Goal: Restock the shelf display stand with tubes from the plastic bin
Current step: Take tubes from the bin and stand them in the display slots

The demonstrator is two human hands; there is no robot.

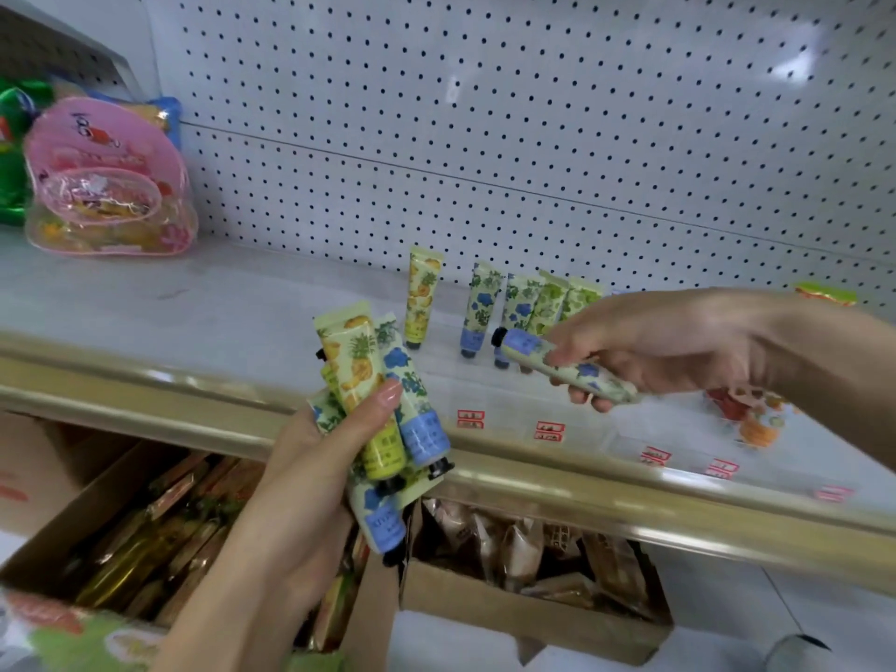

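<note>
Fingers [599, 405] of the right hand [679, 346] curl round one blue-flowered tube [567, 368], held roughly level with its black cap pointing left, just above and behind the gold rail [145, 385]. Across that rail's front the left hand [310, 477] grips a bunch of tubes [368, 380] (yellow and blue prints, caps mostly downward), thumb pressed over them. Behind the rail, standing tubes [523, 308] rest cap-down on the shelf. Below the rail sit open cardboard boxes [533, 608].

Red paper price labels [549, 430] behind gold metal shelf rail [121, 385]: print illegible. Green foil bags [13, 157] above its left end: cropped.
</note>
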